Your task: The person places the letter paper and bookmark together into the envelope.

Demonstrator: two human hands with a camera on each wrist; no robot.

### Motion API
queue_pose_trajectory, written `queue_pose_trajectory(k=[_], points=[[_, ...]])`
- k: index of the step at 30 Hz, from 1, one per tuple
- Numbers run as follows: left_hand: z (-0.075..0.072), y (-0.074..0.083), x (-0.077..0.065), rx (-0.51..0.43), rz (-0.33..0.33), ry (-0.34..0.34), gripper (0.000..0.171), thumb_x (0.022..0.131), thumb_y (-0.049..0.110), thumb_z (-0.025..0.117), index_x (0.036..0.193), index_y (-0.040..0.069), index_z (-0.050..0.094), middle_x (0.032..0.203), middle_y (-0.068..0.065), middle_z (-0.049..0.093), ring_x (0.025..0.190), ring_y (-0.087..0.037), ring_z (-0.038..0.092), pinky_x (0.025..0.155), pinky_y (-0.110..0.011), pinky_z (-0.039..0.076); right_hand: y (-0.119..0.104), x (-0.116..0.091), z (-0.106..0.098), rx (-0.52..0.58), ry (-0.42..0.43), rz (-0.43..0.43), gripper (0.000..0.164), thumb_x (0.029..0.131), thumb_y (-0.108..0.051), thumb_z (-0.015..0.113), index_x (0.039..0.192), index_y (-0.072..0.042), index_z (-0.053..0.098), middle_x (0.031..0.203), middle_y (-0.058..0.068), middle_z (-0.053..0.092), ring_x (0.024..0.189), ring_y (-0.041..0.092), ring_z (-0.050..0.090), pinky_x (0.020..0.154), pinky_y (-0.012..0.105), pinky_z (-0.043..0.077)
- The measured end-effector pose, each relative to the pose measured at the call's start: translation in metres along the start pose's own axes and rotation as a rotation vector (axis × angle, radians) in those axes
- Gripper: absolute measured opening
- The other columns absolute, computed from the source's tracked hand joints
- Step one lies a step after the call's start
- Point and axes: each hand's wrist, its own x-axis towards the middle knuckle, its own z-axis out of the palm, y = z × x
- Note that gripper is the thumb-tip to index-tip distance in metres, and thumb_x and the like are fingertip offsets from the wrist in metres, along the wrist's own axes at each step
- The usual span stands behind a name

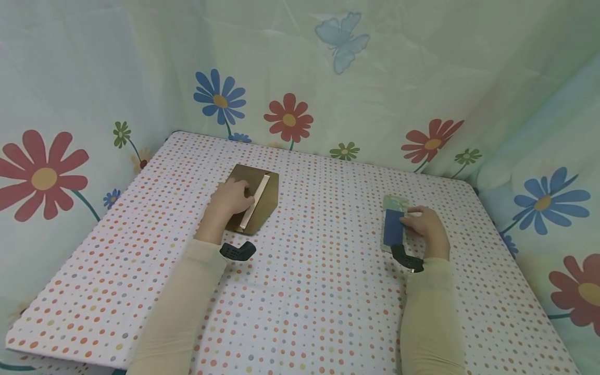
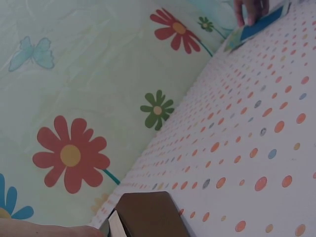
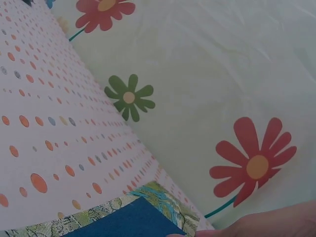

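A flat brown piece like an envelope with a slanted-corner flap (image 1: 267, 203) lies on the left part of the table, a narrow white strip (image 1: 257, 198) running along it. My left hand (image 1: 229, 198) pinches it beside that strip; a dark gap shows there in the left wrist view, where the brown flap (image 2: 148, 212) stands out. Farther right is a thin rectangular card (image 1: 392, 229), blue in the middle with a green patterned border. My right hand (image 1: 424, 224) grips its right edge, thumb on the blue face; the fingers beneath are hidden.
A white cloth with coloured dots (image 1: 319, 271) covers the table. Flower-printed curtains (image 1: 356, 94) hang along the back and both sides. A black wrist mount (image 1: 238, 251) juts from the left sleeve, another (image 1: 407, 259) from the right.
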Motion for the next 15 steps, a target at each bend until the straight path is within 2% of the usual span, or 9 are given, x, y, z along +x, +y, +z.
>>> queue_pose_trajectory(k=[9, 15], points=[[-0.0001, 0.0001, -0.0003, 0.002, -0.001, 0.000, 0.052, 0.090, 0.033, 0.052, 0.137, 0.009, 0.048, 0.143, -0.021, 0.040, 0.129, -0.046, 0.038, 0.098, -0.062, 0.040, -0.0044, 0.0043, 0.0037, 0.081, 0.004, 0.040, 0.058, 0.093, -0.020, 0.057, 0.142, 0.002, 0.036, 0.136, 0.030, 0.044, 0.108, 0.034, 0.055, 0.101, 0.051, 0.040], [-0.0006, 0.0002, -0.0006, 0.002, -0.002, -0.006, 0.052, 0.090, 0.033, 0.052, 0.137, 0.010, 0.048, 0.143, -0.021, 0.040, 0.128, -0.045, 0.039, 0.097, -0.062, 0.041, -0.0021, 0.0041, 0.0028, 0.025, -0.034, -0.031, 0.057, 0.093, -0.022, 0.056, 0.140, 0.004, 0.037, 0.134, 0.032, 0.044, 0.111, 0.039, 0.053, 0.100, 0.055, 0.039]])
